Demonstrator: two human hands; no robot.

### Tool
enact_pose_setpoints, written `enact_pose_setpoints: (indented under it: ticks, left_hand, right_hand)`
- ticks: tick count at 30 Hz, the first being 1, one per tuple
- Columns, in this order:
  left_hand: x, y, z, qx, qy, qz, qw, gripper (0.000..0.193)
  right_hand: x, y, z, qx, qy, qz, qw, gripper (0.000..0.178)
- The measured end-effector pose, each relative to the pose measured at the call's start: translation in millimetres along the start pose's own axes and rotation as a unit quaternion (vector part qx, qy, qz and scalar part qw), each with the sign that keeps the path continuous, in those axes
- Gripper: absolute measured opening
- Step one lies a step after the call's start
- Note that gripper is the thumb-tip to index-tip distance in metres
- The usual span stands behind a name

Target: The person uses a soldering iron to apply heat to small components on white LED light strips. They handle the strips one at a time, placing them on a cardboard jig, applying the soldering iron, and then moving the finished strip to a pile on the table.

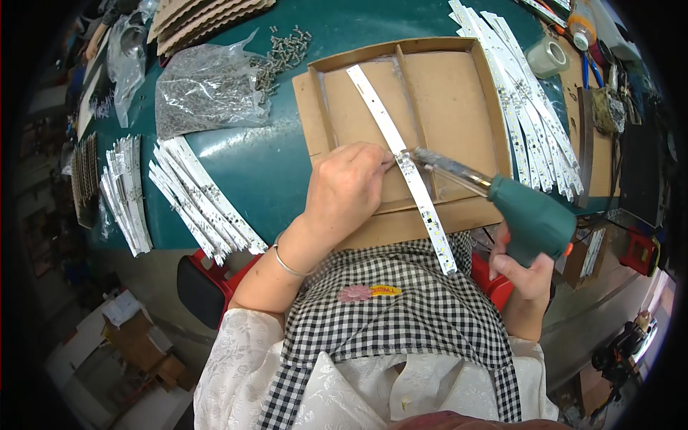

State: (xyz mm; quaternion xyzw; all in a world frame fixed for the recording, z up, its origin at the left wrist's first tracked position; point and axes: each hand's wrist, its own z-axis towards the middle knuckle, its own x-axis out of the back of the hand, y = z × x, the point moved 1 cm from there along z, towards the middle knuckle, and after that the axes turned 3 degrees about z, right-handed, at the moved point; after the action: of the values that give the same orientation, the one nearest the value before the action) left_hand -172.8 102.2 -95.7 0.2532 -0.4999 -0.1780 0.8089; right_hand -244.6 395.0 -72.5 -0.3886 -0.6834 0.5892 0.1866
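Note:
A white LED strip board (389, 130) lies slanted across a shallow cardboard tray (494, 93), its near end reaching past the tray's front edge over my apron. My left hand (349, 179) is closed in a pinch right beside the middle of the strip; what its fingertips hold is hidden or too small to name. My right hand (527, 272) is wrapped round the handle of a green soldering gun (534, 218). The gun's metal barrel points left, and its tip is at small parts in the middle of the strip, close to my left fingertips.
Bundles of white LED strips lie at the right (527, 107) and left (204, 197) of the green table (287, 158). A clear plastic bag of small metal parts (211, 89) stands behind, with loose metal parts (287, 54) beside it. A tape roll (546, 57) is at the back right.

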Motion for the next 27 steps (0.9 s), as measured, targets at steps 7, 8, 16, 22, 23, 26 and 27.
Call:
enact_pose_setpoints:
  ticks: [7, 8, 16, 22, 23, 26, 27]
  left_hand:
    - [0.4, 0.4, 0.7, -0.002, 0.004, -0.01, 1.0, 0.012]
    - [0.4, 0.8, 1.0, -0.003, 0.005, -0.011, 1.0, 0.012]
    - [0.9, 0.1, 0.4, -0.009, 0.004, -0.01, 1.0, 0.012]
    - [7.0, 3.9, -1.4, 0.015, 0.016, -0.029, 0.999, 0.018]
    - [10.7, 5.2, -1.9, 0.013, 0.008, -0.003, 1.0, 0.019]
    - [27.2, 12.5, -5.1, -0.018, -0.009, 0.041, 0.999, 0.024]
    - [30.8, 15.4, -8.1, -0.045, -0.011, 0.032, 0.998, 0.026]
  right_hand:
    - [10.1, -1.3, 2.3, 0.059, 0.061, 0.108, 0.991, 0.073]
    - [9.0, -1.3, 2.8, 0.069, 0.072, 0.109, 0.989, 0.074]
    - [2.6, -11.6, 6.2, 0.114, 0.116, 0.103, 0.981, 0.073]
    - [5.8, -11.4, 1.7, 0.13, 0.113, 0.106, 0.979, 0.07]
    - [7.1, -9.6, -0.1, 0.131, 0.114, 0.105, 0.979, 0.07]
    - [7.9, -8.7, -4.7, 0.139, 0.116, 0.104, 0.978, 0.07]
    - [7.8, -8.6, -6.2, 0.142, 0.118, 0.103, 0.977, 0.07]
